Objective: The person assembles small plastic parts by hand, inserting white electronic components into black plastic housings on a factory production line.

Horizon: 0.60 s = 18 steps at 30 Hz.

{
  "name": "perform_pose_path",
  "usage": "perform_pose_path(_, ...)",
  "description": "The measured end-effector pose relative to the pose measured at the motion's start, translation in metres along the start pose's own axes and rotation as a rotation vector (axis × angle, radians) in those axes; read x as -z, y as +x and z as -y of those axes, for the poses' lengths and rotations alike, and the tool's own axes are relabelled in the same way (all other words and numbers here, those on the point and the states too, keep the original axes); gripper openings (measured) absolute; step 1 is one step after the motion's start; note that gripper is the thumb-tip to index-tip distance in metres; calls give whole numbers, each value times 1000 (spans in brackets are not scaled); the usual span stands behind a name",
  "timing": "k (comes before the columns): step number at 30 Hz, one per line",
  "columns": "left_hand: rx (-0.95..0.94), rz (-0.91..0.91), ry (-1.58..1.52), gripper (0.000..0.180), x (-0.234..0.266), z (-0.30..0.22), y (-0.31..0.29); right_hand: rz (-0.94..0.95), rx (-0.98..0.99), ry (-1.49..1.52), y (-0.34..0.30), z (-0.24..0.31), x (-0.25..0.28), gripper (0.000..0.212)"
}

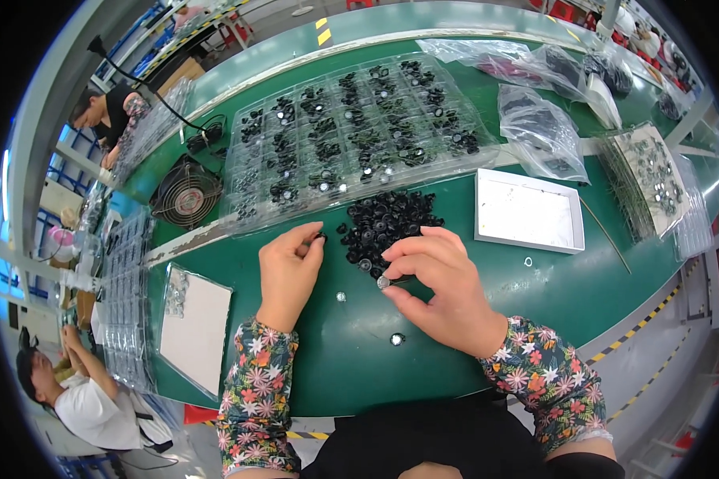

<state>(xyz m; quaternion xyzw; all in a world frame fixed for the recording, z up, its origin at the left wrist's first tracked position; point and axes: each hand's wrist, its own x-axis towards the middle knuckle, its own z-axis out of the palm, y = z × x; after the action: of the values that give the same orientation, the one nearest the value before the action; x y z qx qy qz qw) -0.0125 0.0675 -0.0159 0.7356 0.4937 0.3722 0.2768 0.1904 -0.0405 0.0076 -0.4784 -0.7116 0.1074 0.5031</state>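
My left hand (287, 271) is closed in a pinch, with a small black round part (322, 236) at its fingertips. A small clear round piece (383, 282) is gripped between the thumb and finger of my right hand (443, 291). Just beyond both hands lies a heap of small black round parts (385, 222) on the green table (327, 367). On the near side, a small shiny clear piece (341, 296) rests between my hands. Closer to me is a black part with a bright clear centre (397, 339).
Behind the heap lies a clear compartment tray (240, 180) holding many black parts. A shallow white box (527, 211) and a thin stick (605, 234) are at right. A white card (196, 335) and a fan (188, 195) are at left. Plastic bags (539, 132) lie far right.
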Motion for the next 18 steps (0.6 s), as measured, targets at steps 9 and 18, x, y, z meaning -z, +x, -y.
perform_pose_path(9, 282, 311, -715, 17, 1, -38, -40, 35, -35, 46, -3, 5, -9, 22)
perform_pose_path(18, 526, 463, -1184, 25, 5, -41, -52, 31, -92, 129, -4, 6, -15, 24)
